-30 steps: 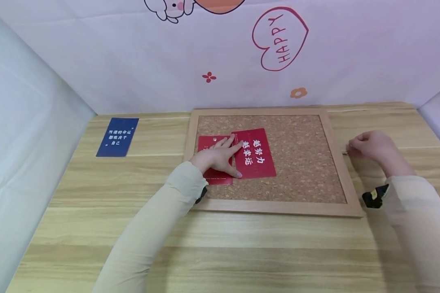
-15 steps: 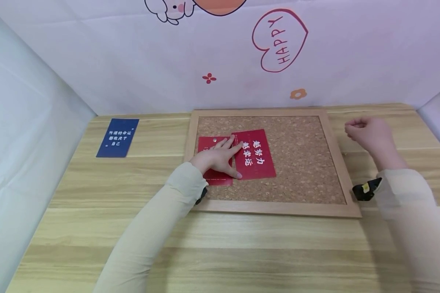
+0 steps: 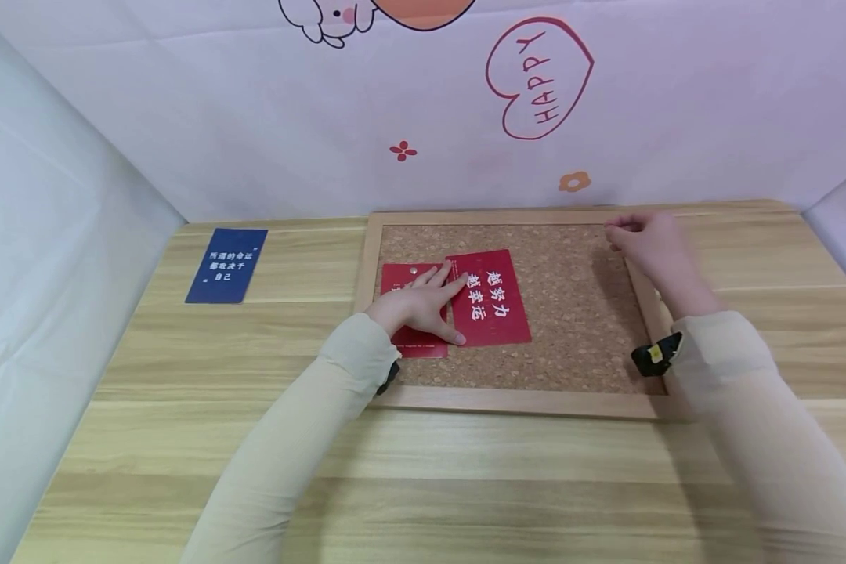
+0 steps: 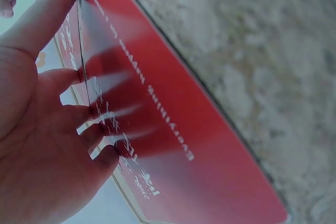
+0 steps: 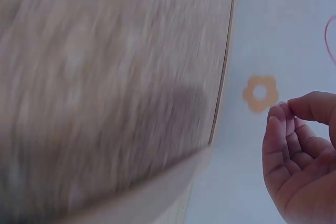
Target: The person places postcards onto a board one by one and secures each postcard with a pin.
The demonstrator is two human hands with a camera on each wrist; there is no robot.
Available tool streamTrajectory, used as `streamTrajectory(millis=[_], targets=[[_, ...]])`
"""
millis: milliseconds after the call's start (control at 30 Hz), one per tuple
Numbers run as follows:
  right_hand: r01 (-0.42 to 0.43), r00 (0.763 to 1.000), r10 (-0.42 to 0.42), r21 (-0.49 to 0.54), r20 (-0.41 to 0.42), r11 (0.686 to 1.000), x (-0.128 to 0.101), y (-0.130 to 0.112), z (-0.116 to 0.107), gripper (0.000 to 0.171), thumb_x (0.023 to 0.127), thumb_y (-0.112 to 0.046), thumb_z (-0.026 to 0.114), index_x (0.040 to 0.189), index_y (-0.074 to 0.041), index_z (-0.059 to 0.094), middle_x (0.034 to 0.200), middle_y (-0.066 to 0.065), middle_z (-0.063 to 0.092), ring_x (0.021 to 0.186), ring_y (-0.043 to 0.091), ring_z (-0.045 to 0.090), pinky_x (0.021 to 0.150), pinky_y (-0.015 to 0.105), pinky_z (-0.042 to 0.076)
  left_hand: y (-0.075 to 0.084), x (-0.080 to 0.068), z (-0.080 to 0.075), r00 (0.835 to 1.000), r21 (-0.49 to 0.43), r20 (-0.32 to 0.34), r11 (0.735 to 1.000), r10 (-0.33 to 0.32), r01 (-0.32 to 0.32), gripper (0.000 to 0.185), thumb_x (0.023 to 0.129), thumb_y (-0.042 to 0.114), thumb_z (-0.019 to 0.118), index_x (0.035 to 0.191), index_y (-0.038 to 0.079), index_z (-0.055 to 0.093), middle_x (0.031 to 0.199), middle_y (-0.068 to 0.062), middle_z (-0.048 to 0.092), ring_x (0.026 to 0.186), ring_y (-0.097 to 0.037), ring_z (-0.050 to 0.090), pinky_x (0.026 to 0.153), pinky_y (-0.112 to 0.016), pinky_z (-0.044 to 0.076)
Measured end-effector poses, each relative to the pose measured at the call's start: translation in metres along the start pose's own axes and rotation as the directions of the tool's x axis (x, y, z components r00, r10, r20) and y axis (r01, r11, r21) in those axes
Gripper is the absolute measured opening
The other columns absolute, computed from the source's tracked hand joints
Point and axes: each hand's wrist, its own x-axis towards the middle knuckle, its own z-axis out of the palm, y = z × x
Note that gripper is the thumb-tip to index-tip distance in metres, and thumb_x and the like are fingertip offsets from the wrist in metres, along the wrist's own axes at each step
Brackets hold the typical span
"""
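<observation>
My left hand (image 3: 421, 304) lies with spread fingers over two red cards on the framed corkboard (image 3: 571, 337). It covers part of the left red card (image 3: 423, 346), which has a round pale thumbtack (image 3: 413, 271) near its top edge. Its fingertips and thumb press the left edge of the right red card (image 3: 499, 313), which is slightly tilted and carries white lettering. Above the board's upper right corner, my right hand (image 3: 656, 247) pinches thumb against fingertips (image 5: 280, 109). A tiny thing, apparently a thumbtack, is between them, almost wholly hidden.
A blue card (image 3: 226, 266) with white lettering lies on the wooden table (image 3: 395, 486), left of the board. Small pale bits (image 3: 657, 294) show beside the board's right edge, partly hidden by my right arm. A white printed cloth (image 3: 289, 133) rises behind.
My right hand has lifted from the table right of the board and moved up and left, over the board's upper right corner. The left hand and both red cards stay put.
</observation>
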Motion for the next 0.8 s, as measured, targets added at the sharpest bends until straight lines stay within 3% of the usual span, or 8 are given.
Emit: streamTrajectory(millis=[233, 367, 567, 800], targets=[[0.032, 0.997, -0.035, 0.046, 0.075, 0.998, 0.002, -0.027, 0.021, 0.035, 0.096, -0.024, 0.050, 0.115, 0.003, 0.059, 0.078, -0.006, 0.060, 0.070, 0.003, 0.053, 0.062, 0.023, 0.045, 0.000, 0.000, 0.000, 1.000, 0.010, -0.003, 1.000, 0.002, -0.002, 0.098, 0.085, 0.046, 0.066, 0.155, 0.025, 0.000, 0.162, -0.004, -0.016, 0.150, -0.028, -0.010, 0.123, -0.048, 0.005], [0.057, 0.995, -0.057, 0.002, 0.084, 0.998, 0.001, -0.041, 0.034, 0.031, 0.095, -0.026, 0.053, 0.111, -0.002, 0.065, 0.078, -0.002, 0.061, 0.072, 0.010, 0.053, 0.062, 0.026, 0.043, 0.000, 0.000, 0.000, 1.000, 0.007, -0.003, 1.000, 0.001, -0.001, 0.098, 0.085, 0.047, 0.066, 0.155, 0.025, 0.001, 0.162, -0.004, -0.016, 0.150, -0.028, -0.010, 0.123, -0.049, 0.005], [0.051, 0.979, -0.054, 0.023, 0.194, 0.998, -0.002, -0.059, 0.057, 0.032, 0.098, -0.023, 0.049, 0.118, -0.002, 0.062, 0.100, 0.015, 0.062, 0.088, 0.023, 0.052, 0.071, 0.030, 0.043, 0.000, 0.000, 0.000, 1.000, 0.008, 0.001, 1.000, 0.002, -0.002, 0.098, 0.086, 0.047, 0.066, 0.155, 0.025, 0.000, 0.162, -0.004, -0.017, 0.150, -0.028, -0.011, 0.123, -0.049, 0.004], [0.040, 0.960, -0.062, 0.087, 0.273, 0.995, -0.001, -0.074, 0.082, 0.034, 0.099, -0.016, 0.048, 0.123, 0.005, 0.059, 0.117, 0.025, 0.061, 0.095, 0.025, 0.063, 0.082, 0.032, 0.055, -0.001, 0.001, 0.000, 1.000, 0.004, 0.002, 1.000, 0.006, -0.006, 0.098, 0.086, 0.047, 0.066, 0.155, 0.025, 0.000, 0.162, -0.004, -0.017, 0.150, -0.028, -0.010, 0.123, -0.048, 0.004]])
